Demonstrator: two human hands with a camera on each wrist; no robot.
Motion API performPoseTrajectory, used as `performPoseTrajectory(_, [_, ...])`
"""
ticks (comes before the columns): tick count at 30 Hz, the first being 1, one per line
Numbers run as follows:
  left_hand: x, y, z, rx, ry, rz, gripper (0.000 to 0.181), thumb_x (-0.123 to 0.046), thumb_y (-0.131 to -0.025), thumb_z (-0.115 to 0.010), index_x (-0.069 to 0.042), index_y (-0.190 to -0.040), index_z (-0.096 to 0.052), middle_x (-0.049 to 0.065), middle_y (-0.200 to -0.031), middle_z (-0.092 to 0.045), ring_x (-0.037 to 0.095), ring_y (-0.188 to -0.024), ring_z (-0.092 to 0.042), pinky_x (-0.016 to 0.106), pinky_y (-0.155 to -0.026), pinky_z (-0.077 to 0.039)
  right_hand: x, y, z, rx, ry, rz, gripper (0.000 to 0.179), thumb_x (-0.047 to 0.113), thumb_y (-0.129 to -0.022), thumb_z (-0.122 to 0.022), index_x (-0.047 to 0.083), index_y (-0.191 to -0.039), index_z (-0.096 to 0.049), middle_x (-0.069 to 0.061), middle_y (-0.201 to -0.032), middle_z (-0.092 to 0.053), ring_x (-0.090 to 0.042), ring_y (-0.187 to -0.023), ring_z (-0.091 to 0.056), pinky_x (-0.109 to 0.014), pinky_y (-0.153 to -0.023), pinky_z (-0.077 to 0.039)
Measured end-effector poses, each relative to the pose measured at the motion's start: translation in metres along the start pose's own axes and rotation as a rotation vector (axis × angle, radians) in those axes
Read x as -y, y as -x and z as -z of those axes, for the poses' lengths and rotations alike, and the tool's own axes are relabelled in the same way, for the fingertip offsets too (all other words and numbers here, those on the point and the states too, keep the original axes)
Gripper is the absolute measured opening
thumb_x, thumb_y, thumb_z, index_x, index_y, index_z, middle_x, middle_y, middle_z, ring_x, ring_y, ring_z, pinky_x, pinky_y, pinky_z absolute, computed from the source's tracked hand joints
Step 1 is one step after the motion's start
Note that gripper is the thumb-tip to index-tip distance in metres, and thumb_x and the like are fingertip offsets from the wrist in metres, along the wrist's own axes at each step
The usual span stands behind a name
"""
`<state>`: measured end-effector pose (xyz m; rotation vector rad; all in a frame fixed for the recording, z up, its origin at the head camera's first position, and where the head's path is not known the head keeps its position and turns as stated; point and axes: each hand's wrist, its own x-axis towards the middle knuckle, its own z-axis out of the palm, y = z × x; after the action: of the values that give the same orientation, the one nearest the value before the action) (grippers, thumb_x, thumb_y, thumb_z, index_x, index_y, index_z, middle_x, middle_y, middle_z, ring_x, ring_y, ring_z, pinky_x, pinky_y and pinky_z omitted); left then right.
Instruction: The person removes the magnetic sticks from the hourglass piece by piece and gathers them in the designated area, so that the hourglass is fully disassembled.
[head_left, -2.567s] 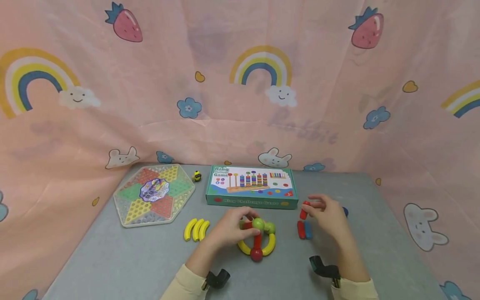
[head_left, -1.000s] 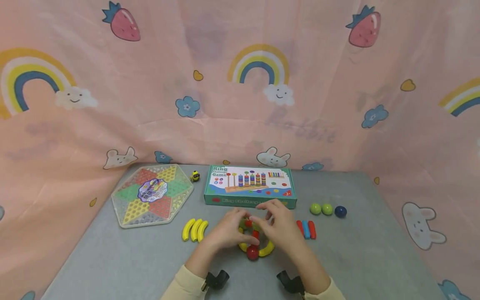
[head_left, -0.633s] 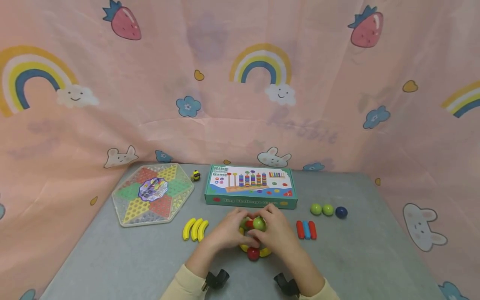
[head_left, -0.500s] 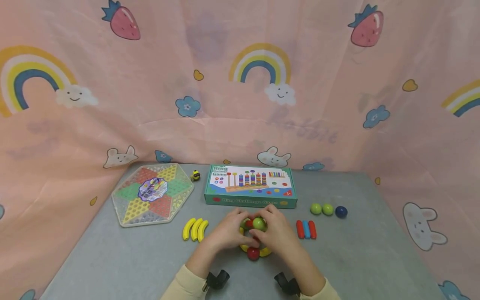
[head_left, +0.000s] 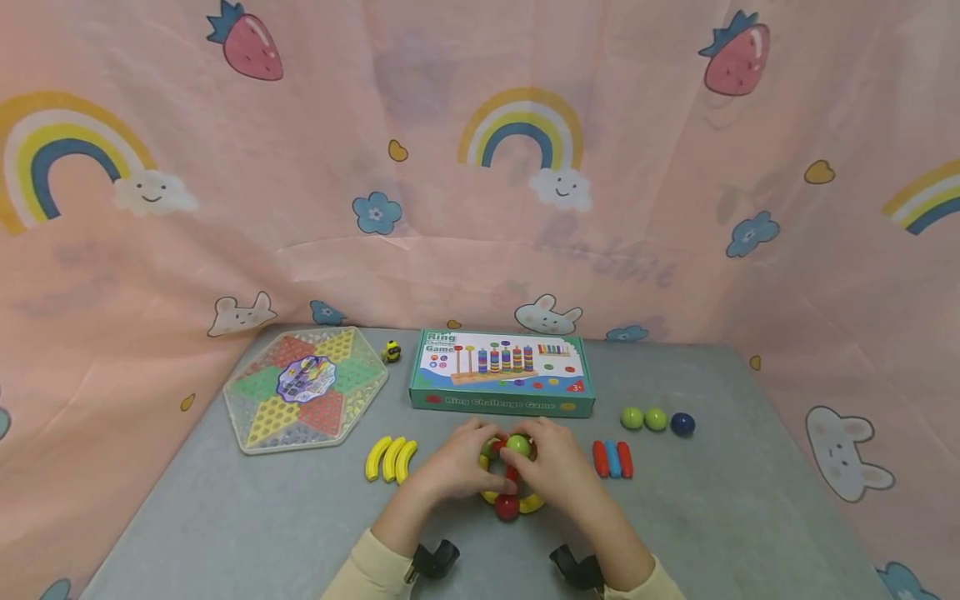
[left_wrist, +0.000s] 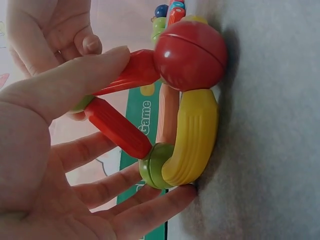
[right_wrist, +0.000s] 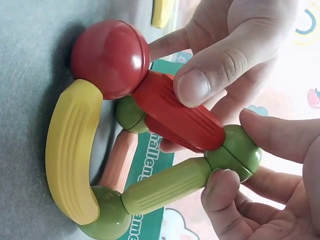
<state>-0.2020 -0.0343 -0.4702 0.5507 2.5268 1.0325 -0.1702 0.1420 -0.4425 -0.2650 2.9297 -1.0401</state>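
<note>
A toy frame of balls and rods stands on the table between both hands. Its large red ball (head_left: 507,507) faces the front, with curved yellow rods (right_wrist: 74,150) running from it to green balls low down. Red rods (left_wrist: 118,127) and a light green rod (right_wrist: 167,185) slope up to a green top ball (right_wrist: 234,152). My left hand (head_left: 462,462) holds the red front rod (right_wrist: 175,110), thumb across it and fingers reaching behind the frame. From the other side, my right hand (head_left: 553,461) pinches the top ball between thumb and finger. An orange-pink rod (right_wrist: 120,159) shows at the back.
Yellow curved rods (head_left: 391,460) lie left of the frame. To the right are red and blue rods (head_left: 613,459), two green balls (head_left: 643,418) and a dark blue ball (head_left: 682,424). Behind stand a game box (head_left: 501,392), a bee figure (head_left: 392,351) and a hexagonal board (head_left: 306,390).
My right hand has left a red rod beside the other straight rods at right and come left to the frame, where it now pinches the top ball. The left hand has stayed at the frame.
</note>
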Motion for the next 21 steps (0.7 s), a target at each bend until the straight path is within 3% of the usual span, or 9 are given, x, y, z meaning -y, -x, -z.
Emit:
performPoseTrajectory(7, [-0.0007, 0.0007, 0.0003, -0.008, -0.019, -0.015, 0.057, -0.031, -0.075, -0.088, -0.017, -0.126, -0.065, 0.005, -0.128, -0.056, 0.023, -0.115, -0.052, 0.047, -0.097, -0.052, 0.0004, 0.0002, 0.0017, 0.010, -0.018, -0.022, 0.022, 0.024, -0.093, -0.074, 0.009, -0.110, -0.073, -0.001, -0.097, -0.067, -0.015, -0.082, -0.055, -0.027, -0.068, -0.054])
performPoseTrajectory(15, [0.0021, -0.0018, -0.0030, -0.042, -0.053, -0.002, 0.048, -0.006, -0.081, -0.082, -0.016, -0.125, -0.066, 0.005, -0.131, -0.057, 0.023, -0.116, -0.055, 0.044, -0.099, -0.053, 0.0008, 0.0000, 0.0021, 0.027, -0.043, -0.053, 0.024, 0.022, -0.096, -0.069, 0.007, -0.114, -0.071, -0.003, -0.101, -0.067, -0.017, -0.088, -0.057, -0.036, -0.078, -0.058])
performPoseTrajectory(21, [0.0051, -0.0029, -0.0044, -0.060, -0.065, -0.015, 0.045, -0.001, -0.083, -0.080, -0.015, -0.124, -0.067, 0.005, -0.128, -0.059, 0.023, -0.115, -0.056, 0.043, -0.099, -0.053, 0.0013, 0.0003, 0.0038, 0.059, -0.106, -0.094, 0.024, 0.023, -0.099, -0.066, 0.008, -0.116, -0.069, -0.002, -0.098, -0.065, -0.017, -0.085, -0.057, -0.033, -0.074, -0.056])
